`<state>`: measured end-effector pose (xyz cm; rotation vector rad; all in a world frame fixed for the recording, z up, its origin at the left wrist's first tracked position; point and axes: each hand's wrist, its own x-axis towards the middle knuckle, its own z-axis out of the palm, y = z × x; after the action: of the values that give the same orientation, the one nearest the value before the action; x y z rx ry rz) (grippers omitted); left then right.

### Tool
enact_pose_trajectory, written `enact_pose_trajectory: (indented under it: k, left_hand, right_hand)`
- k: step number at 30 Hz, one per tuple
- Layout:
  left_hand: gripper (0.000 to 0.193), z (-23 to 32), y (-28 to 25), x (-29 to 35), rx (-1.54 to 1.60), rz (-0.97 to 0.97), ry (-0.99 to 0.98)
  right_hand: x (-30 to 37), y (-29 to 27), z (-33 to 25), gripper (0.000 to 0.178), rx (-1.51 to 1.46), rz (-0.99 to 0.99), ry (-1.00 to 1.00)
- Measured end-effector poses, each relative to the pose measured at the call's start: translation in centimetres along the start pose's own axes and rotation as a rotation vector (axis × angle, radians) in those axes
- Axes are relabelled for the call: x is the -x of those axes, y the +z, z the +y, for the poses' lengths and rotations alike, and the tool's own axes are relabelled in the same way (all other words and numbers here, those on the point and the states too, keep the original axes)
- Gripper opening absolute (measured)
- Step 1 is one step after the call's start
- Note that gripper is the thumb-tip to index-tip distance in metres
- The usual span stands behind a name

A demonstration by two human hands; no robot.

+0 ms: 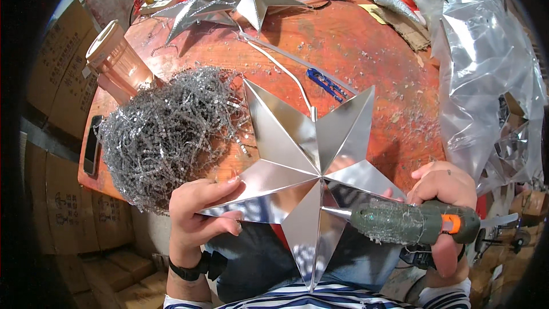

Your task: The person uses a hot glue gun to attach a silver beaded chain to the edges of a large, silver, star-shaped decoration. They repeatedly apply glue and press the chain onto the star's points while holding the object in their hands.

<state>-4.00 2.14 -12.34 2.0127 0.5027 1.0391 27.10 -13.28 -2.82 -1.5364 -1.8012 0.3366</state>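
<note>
A shiny silver star [294, 194], folded into raised ridges, is held over my lap at the table's front edge. My left hand [203, 212] pinches its lower left point between thumb and fingers. In my right hand [443, 189] is a dark green hot glue gun [394, 221] with an orange part and strands of dried glue on its body. Its metal nozzle points left, over the star's lower right face near the centre; whether it touches cannot be made out. A pale glue stick [500, 221] sticks out of the gun's back end.
Left of the star lies a heap of silver sequin tinsel [166, 131], beside a tumbler [123, 60] and a phone [92, 146]. More silver stars [251, 3] lie at the back of the worn red table [377, 51]. Clear plastic bags [480, 80] cover the right side; cardboard boxes [68, 212] stand left.
</note>
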Motion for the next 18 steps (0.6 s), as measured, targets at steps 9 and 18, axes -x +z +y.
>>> enact_pose_trajectory:
  k: [9,18]
  left_hand:
    - [0.066,-0.2,0.1,0.1,0.015,0.008,0.008]
    - [0.067,-0.2,0.1,0.2,0.015,0.012,0.007]
  right_hand:
    - [1.1,-0.6,0.1,0.009,0.131,-0.118,-0.219]
    - [1.8,0.2,-0.5,0.015,0.248,-0.03,-0.189]
